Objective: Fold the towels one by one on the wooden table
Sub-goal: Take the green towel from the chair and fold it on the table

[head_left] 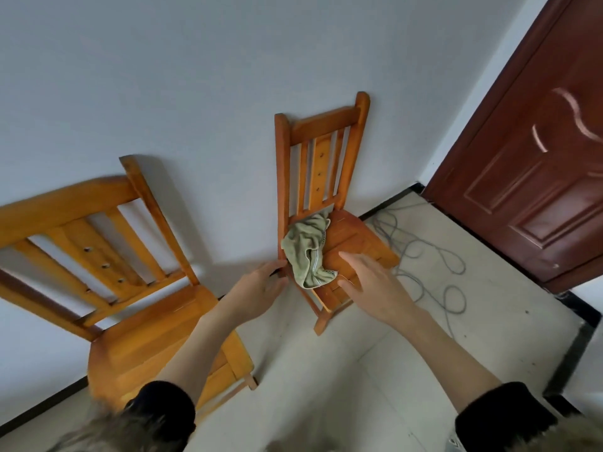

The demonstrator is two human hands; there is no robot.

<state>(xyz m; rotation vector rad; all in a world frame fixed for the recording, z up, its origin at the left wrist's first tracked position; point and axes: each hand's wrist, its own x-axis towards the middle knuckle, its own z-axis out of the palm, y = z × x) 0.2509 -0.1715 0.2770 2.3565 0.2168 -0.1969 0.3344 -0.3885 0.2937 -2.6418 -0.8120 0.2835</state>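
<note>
A crumpled pale green towel (308, 247) lies on the left part of the seat of a wooden chair (355, 239) that stands against the wall. My left hand (257, 288) reaches out just left of the towel, fingers straight, near the chair's front left corner. My right hand (372, 282) hovers over the seat's front, right of the towel, fingers spread and relaxed. Neither hand holds the towel. No wooden table is in view.
A second wooden chair (137, 308) stands nearer on the left, below my left forearm. Grey cable (434, 275) lies looped on the light floor right of the far chair. A dark brown door (535, 164) fills the right side.
</note>
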